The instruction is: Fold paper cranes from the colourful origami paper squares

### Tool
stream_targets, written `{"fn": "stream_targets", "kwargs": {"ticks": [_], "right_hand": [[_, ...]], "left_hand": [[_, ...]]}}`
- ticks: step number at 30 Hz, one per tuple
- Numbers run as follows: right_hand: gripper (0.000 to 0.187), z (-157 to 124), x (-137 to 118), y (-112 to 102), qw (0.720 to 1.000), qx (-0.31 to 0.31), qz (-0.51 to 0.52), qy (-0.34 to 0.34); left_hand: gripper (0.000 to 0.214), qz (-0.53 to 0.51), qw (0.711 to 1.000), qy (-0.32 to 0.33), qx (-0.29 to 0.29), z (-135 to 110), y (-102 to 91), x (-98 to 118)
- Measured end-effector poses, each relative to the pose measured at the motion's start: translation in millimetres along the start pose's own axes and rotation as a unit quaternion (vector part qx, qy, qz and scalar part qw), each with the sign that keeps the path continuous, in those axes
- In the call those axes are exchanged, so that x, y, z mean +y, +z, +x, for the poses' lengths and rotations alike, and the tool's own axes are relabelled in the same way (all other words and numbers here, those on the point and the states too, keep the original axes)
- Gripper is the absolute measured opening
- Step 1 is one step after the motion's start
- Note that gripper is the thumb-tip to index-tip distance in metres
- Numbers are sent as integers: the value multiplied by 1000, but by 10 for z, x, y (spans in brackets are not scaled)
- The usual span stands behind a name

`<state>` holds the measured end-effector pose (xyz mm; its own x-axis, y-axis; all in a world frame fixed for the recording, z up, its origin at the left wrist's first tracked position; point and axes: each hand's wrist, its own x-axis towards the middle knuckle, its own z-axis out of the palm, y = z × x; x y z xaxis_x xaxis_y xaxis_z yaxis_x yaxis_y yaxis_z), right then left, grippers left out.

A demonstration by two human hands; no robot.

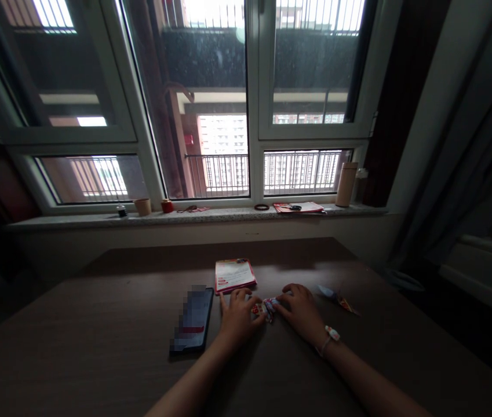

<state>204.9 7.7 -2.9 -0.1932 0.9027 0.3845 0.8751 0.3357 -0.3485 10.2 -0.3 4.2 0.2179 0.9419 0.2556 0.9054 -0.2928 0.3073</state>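
Observation:
Both of my hands rest on a dark wooden table [98, 347], meeting over a small folded piece of red, white and blue printed paper [266, 307]. My left hand [237, 315] pinches its left end with curled fingers. My right hand [300, 308] presses and grips the right end, fingers bent down; a bead bracelet sits on that wrist. A red and white leaflet [233, 274] lies just beyond my left hand. A dark phone [192, 319] lies to the left of my left hand.
Small folded paper bits [336, 296] lie right of my right hand. The windowsill [211, 215] behind the table holds a paper cup [142, 206], a small red pot [167, 205], papers with scissors [298, 207] and a tall flask [346, 184]. A curtain [467, 145] hangs at right.

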Motion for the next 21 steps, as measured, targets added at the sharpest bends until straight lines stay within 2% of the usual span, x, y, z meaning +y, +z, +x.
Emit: {"fn": "stream_targets", "kwargs": {"ticks": [5,12,21], "right_hand": [[25,10,-9,-18,998,-33,31,-38],[24,3,25,30,994,-42,54,-88],[27,-20,-14,-4,995,-44,23,-84]], "left_hand": [[27,1,1000,-3,0,-11,-24,-9],[29,-2,1000,-9,-3,-15,-18,-28],[30,-4,1000,-19,-19,-15,-25,-23]]}}
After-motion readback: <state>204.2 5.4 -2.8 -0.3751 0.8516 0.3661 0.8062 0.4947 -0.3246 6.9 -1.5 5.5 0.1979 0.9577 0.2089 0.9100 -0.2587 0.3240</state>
